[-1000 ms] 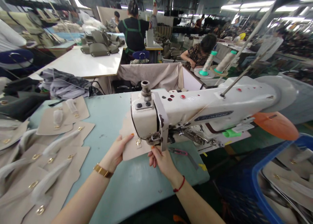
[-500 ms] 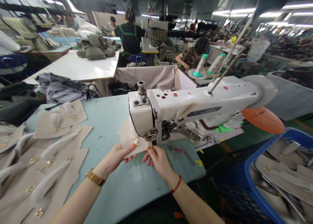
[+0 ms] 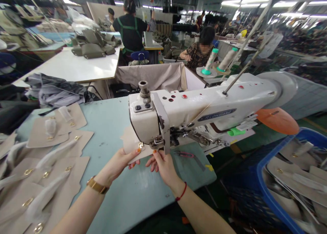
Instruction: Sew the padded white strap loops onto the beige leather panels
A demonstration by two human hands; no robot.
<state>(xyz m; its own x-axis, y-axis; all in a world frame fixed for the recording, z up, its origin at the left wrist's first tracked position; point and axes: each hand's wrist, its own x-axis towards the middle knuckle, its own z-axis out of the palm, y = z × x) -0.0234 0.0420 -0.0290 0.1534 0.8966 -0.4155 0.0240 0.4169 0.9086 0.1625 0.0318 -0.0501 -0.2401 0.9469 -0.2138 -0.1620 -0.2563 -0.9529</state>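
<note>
Our left hand [image 3: 118, 164]: pinching a beige panel [image 3: 130, 141], thumb on top. Our right hand [image 3: 165, 166]: thumb and fingers at its near edge, holding. Panel: between both hands, beneath the sewing machine [image 3: 144, 119] head. Gold fitting [image 3: 140, 145]: at our left thumb tip. Pink-handled snips [image 3: 186, 154]: just right of our right hand.

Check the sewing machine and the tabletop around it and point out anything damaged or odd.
The sewing machine looks worn: dark patches break the white paint on the upright bracket at its head end, like chipping. The pale green tabletop has a few dark marks left of the machine. Nothing looks spilled.
</note>
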